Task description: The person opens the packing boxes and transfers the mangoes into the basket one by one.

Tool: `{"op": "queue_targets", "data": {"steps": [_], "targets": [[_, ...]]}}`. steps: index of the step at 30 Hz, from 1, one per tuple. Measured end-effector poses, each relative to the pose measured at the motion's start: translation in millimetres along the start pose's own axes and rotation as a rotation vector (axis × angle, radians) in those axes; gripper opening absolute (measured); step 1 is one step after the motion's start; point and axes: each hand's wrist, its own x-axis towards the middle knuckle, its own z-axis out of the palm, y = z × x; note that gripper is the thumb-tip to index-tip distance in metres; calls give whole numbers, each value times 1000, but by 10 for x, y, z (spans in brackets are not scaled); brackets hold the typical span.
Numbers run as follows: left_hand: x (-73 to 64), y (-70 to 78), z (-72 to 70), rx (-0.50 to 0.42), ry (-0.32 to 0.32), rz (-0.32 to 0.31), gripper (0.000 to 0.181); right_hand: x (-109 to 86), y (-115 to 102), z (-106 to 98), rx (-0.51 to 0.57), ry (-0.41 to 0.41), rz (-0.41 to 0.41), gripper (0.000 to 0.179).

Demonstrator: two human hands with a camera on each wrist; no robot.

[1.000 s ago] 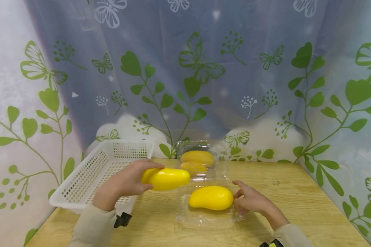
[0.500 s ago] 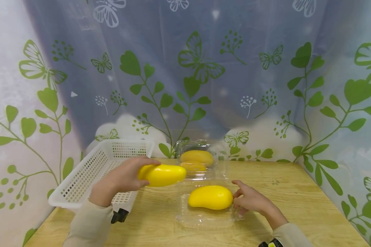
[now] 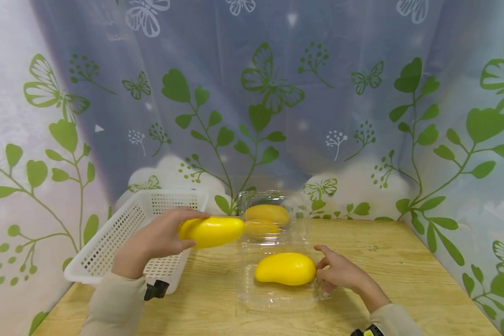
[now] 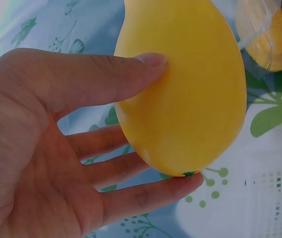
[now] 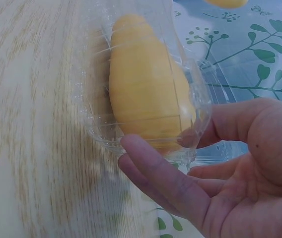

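Note:
A glossy yellow mango point(image 3: 212, 232) is in my left hand point(image 3: 161, 233), raised near the right side of the white basket. In the left wrist view the thumb lies across the mango point(image 4: 180, 89) with the fingers behind and under it. A second mango point(image 3: 285, 269) lies in the near part of a clear plastic container point(image 3: 273, 301). My right hand point(image 3: 340, 270) pinches the container's right edge, thumb and fingers on either side of its wall in the right wrist view, the mango point(image 5: 146, 84) just inside.
Behind the near container part stands more clear plastic point(image 3: 296, 228), with two mangoes point(image 3: 266, 214) seen through it. A white perforated basket point(image 3: 101, 238) stands at the left. The wooden table point(image 3: 386, 252) meets a patterned curtain point(image 3: 319, 140) at its back.
My left hand has moved left and slightly up with the mango, away from the container and toward the basket. The right hand and the container have stayed in place.

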Motion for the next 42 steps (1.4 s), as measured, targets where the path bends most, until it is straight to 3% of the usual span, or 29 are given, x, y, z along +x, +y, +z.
{"op": "queue_targets", "data": {"steps": [8,21,42], "targets": [[-40,-56,-55,9,14,19,58,2,3,-1,0,3,1,81],[-138,-142,-109,34,13,-36,61,7,-27,12,0,-11,20,80],[-126,-196,-212,21,13,-30,60,19,-7,4,-9,17,26,80]]}}
